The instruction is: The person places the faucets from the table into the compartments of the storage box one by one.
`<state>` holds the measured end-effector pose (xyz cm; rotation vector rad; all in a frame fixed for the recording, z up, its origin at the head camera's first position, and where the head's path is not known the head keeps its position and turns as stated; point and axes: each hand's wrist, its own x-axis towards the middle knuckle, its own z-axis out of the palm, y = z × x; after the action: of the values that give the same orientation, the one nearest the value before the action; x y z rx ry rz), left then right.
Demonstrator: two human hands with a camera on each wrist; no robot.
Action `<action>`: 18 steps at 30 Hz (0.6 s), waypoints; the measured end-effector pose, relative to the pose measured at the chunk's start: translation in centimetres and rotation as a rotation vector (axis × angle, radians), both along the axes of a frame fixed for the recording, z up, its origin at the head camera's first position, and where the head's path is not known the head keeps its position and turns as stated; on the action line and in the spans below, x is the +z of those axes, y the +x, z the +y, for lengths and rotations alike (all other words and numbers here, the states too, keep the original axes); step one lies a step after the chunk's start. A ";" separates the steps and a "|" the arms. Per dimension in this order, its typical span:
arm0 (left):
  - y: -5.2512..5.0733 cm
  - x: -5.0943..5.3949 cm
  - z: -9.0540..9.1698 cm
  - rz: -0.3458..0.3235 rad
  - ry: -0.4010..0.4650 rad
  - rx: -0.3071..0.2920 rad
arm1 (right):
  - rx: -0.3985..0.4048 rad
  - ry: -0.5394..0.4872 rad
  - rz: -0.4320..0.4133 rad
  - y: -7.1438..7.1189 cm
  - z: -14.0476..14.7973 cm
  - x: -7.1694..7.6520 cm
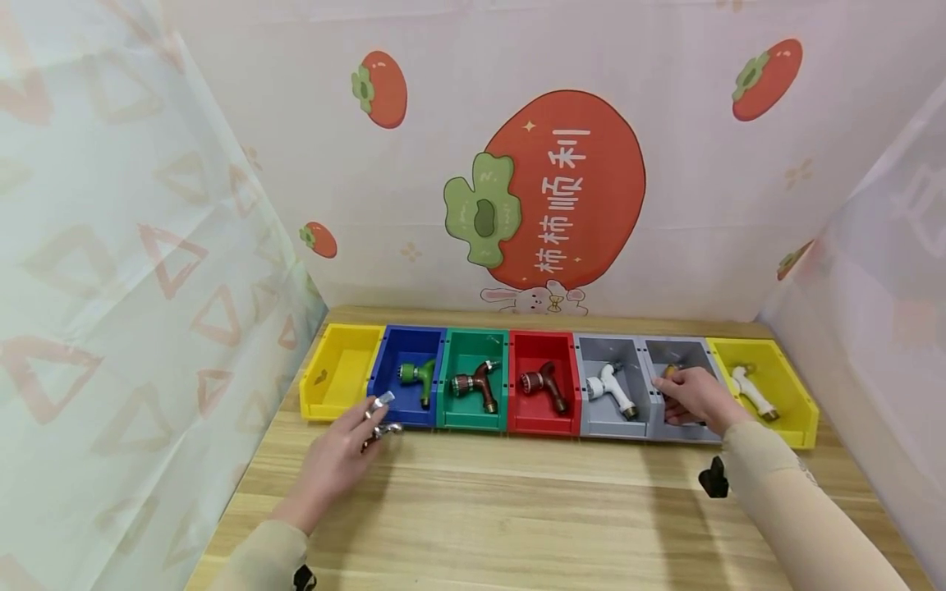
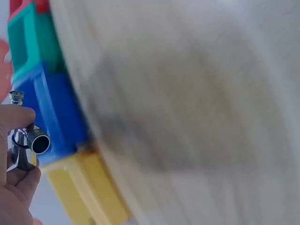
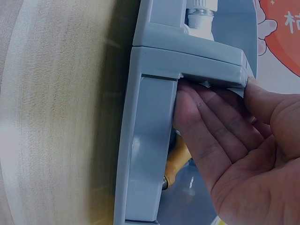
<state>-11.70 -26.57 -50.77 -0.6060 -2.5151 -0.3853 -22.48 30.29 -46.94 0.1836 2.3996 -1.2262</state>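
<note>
My left hand (image 1: 340, 451) grips a shiny chrome faucet (image 2: 38, 142) in front of the blue bin (image 1: 405, 415). Its threaded outlet faces the left wrist camera, and my fingers cover part of the body. Over at the right, my right hand (image 1: 698, 398) reaches into the second grey bin (image 3: 152, 150). The thumb lies at the top of the side wall shared with the neighbouring grey bin, while the fingers are inside against that wall, pinching it. Behind those fingers lies an orange-yellow faucet (image 3: 178, 161), partly hidden.
Bins stand in a row along the back of the wooden table (image 1: 502, 509). They hold a green faucet (image 1: 424, 376), a brown one (image 1: 480, 386), a dark red one (image 1: 547, 386) and two white ones (image 1: 612, 390). A yellow bin (image 1: 343, 369) ends the row at left. Printed curtains surround the table.
</note>
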 end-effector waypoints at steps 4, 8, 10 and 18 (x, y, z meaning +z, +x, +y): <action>-1.2 1.1 -1.1 -0.035 0.033 0.102 | 0.001 0.000 0.004 0.0 0.1 -0.1; -2.5 1.8 -2.0 -0.142 0.071 0.216 | 0.000 -0.001 0.002 0.0 0.1 -0.1; -3.2 2.1 -2.3 -0.187 0.096 0.259 | 0.001 -0.001 0.002 0.0 0.1 -0.1; -6.1 2.6 -3.1 -0.270 0.188 0.364 | 0.003 -0.002 0.004 0.0 0.1 0.1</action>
<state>-17.79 -29.63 -48.19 -0.0188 -2.7281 -0.5876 -22.47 30.38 -46.83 0.1769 2.4007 -1.2286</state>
